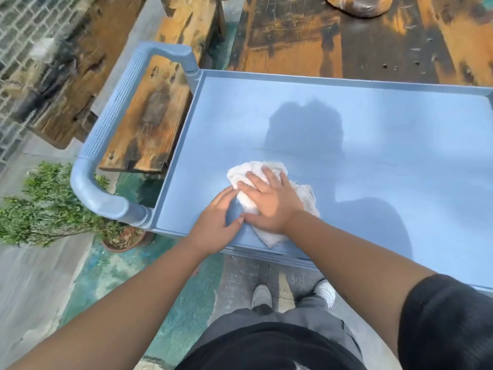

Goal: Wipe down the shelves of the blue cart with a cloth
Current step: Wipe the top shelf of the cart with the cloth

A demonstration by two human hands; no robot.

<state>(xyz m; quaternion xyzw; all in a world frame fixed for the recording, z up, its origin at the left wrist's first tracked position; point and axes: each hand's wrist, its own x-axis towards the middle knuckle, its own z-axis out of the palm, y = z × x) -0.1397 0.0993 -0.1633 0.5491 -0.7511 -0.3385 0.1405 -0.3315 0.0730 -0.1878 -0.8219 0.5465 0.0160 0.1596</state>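
Nearest the lens, dark clothing and two bare forearms reaching forward over pale shoes on the floor. Further left, potted plant (50, 206) beside the cart's ribbed handle (112, 121). Left hand (216, 222) flat and unclenched on the top shelf (373, 134) of the blue cart, grasping nothing, fingertips touching the cloth's left edge, thumb tip touching the other thumb. Right hand (269, 201) spread palm-down on the white cloth (256, 172), pressing rather than gripping, fingers loose. Cloth bunched at the shelf's near left corner, one tip hanging over the front rim. Probably light, soft and floppy, apt to crumple or slide on smooth painted surface; best handled by flat palm pressure on its middle, or pinched at a bunched fold. Beyond, weathered wooden tabletop (346, 44).
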